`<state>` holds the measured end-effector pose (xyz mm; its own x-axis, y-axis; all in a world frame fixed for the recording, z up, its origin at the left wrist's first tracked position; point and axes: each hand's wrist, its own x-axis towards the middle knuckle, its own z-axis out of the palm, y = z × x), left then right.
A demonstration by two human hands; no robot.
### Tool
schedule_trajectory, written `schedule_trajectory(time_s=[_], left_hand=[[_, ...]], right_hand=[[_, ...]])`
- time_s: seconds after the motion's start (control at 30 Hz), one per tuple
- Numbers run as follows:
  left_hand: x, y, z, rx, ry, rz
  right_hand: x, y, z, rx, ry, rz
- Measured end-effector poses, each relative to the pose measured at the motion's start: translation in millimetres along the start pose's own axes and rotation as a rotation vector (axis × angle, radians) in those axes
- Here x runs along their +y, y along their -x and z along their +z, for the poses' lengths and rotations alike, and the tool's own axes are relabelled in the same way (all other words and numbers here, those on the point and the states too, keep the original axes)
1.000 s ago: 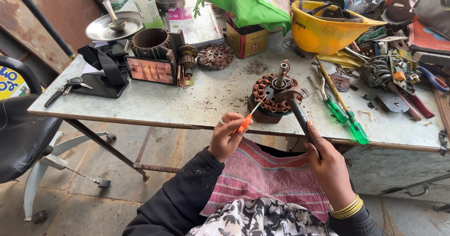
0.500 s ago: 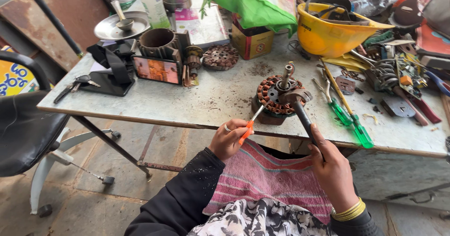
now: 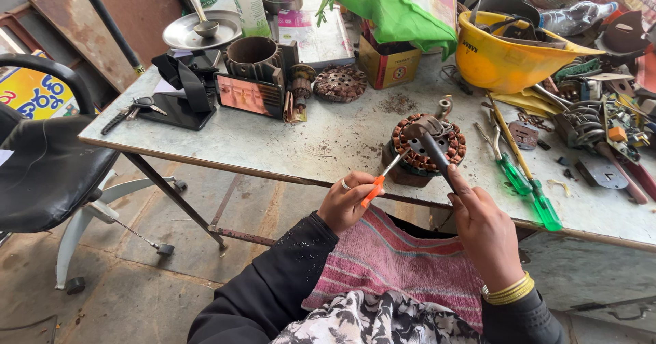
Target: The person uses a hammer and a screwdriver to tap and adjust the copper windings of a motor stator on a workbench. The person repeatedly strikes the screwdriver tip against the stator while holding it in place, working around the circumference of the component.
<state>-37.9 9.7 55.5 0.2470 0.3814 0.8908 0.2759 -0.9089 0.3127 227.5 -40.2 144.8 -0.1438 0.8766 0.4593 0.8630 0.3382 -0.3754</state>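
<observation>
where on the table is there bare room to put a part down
Bare patch in the table middle, between the black pouch, the rusty disc and the stator. The right end, around the green screwdrivers and yellow helmet, is crowded.

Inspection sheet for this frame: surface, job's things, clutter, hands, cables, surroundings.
Surface: grey worktable, dusty, stained.
Job's things: copper-wound motor stator near the front edge; orange-handled screwdriver; black-handled tool.
Clutter: yellow helmet, green screwdrivers, keys, metal plate with spoon.
Hands: left hand holds the orange-handled screwdriver; right hand holds the black-handled tool.
Cables: nothing seen.
Surroundings: black chair, stone floor.
</observation>
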Motion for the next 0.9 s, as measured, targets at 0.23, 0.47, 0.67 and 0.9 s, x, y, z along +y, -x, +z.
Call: schedule_trajectory(time_s=[0.23, 0.47, 0.67, 0.9], left_hand=[[-1, 7, -1, -0.011, -0.037, -0.043], [-1, 6, 4, 0.010, -0.047, -0.081], [-2, 11, 9, -0.032, -0.106, -0.010], [-8, 26, 26, -0.047, -0.138, -0.069]], right_hand=[[-1, 5, 3, -0.006, -0.142, -0.022], [-3, 6, 9, -0.027, -0.154, 0.014], [-4, 5, 13, -0.045, -0.163, 0.026], [-3, 5, 16, -0.080, -0.153, 0.051]])
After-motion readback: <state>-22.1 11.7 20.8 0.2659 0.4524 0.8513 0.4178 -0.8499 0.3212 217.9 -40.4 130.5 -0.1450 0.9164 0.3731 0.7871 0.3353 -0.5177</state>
